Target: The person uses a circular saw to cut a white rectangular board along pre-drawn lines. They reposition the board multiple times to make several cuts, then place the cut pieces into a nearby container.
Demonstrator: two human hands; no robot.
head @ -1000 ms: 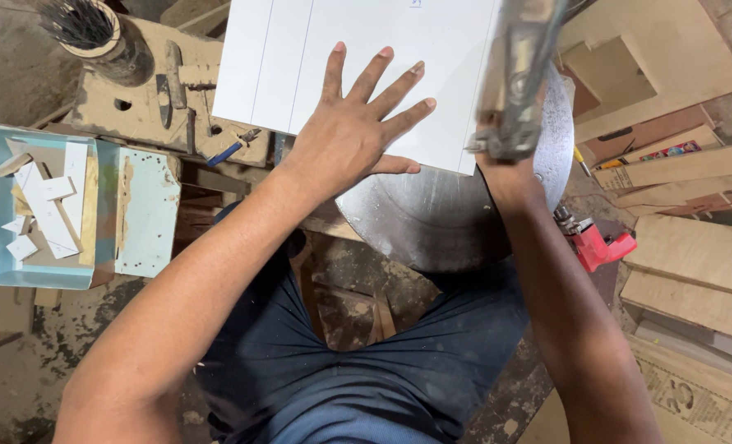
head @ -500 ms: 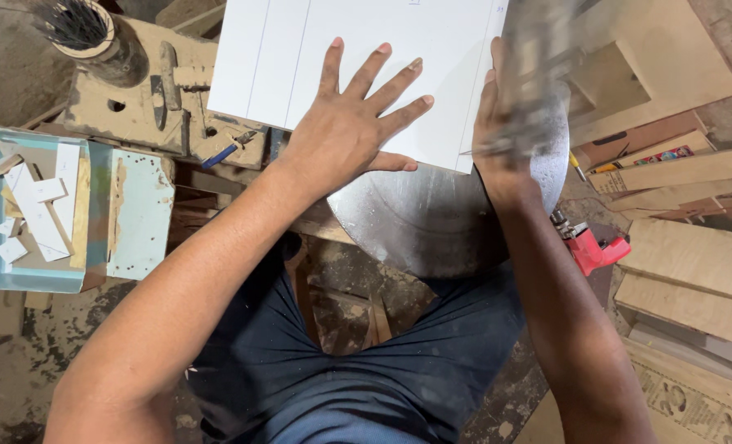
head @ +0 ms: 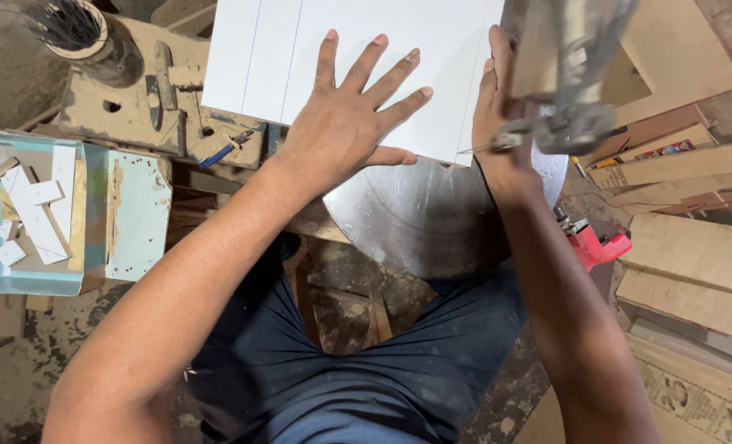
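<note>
The white board (head: 357, 66) lies flat on a round metal table (head: 419, 218), its near edge overhanging the middle of the table top. Thin pencil lines run across the board's length near its left and right sides.

The left hand (head: 345, 136) rests palm down on the board's near edge, fingers spread wide apart and flat, holding nothing; it serves as a clamp. The right hand (head: 497, 123) sits at the board's right near corner, fingers closed around a powered cutting tool (head: 567, 78), which is blurred. A thin blade or bit projects from the tool toward the board's right edge, close to the right-hand line; whether it touches the board cannot be told.

Step in hand, as judged: the board is pinned and the tool is being set to the marked line at the board's right edge. The next move calls for steady downward pressure from the left hand, with its fingers kept clear of the line, and a straight feed of the tool along the mark.

Left of the board stands a worn wooden block (head: 148, 103) with a blue pen (head: 218, 154) on it, and beyond that a pale blue tray (head: 131, 222) of white offcuts (head: 33, 214). Right of the board lie plywood pieces (head: 695, 279) and a red tool (head: 596, 245).
</note>
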